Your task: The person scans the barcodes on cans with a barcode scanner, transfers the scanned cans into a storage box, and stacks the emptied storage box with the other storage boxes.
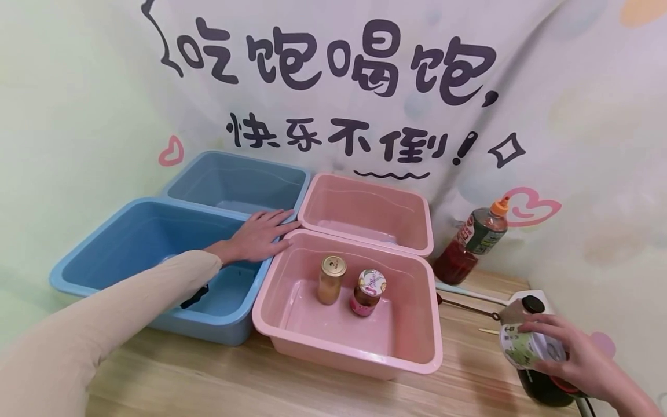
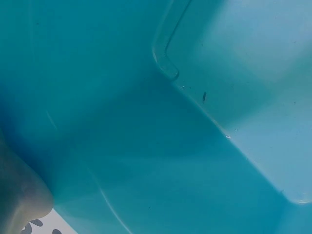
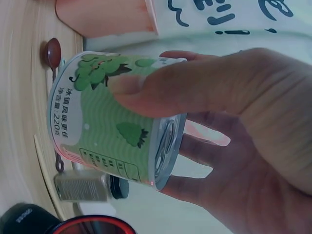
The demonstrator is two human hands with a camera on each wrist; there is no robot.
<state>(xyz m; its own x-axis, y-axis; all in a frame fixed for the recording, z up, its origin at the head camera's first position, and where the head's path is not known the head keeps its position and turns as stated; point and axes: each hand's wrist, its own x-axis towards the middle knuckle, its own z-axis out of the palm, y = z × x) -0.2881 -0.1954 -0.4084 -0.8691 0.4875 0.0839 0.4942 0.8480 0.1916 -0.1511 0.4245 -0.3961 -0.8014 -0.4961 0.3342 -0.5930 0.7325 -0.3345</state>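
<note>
Over the right side of the pale wood-grain counter point(image 1: 208, 370), the fingers of your right hand point(image 1: 583, 356) curl round a short cylindrical can with a green-and-white label point(image 1: 521, 347), the thumb lying across the label and other fingers behind. You have the can tilted, its silver pull-ring end turned toward your palm. Near it are a squat clear bottle with a black cap point(image 3: 83, 186), a black rounded container with a red ring point(image 1: 544, 388) and a brown long-handled spoon point(image 3: 52, 52). Your left hand point(image 1: 260, 234) has its fingers extended and spread, gripping nothing, and rests where the rims of the blue and pink plastic bins meet. Beside it, the front pink bin point(image 1: 333, 347) holds a gold-topped can point(image 1: 330, 284) and a jar with a patterned white lid point(image 1: 367, 292), both upright. Behind that is the back pink bin point(image 1: 365, 205); to your left are the front blue bin point(image 1: 219, 327) and back blue bin point(image 1: 234, 168). Farther right stands a plastic squeeze bottle with red contents and an orange cap point(image 1: 471, 243).
</note>
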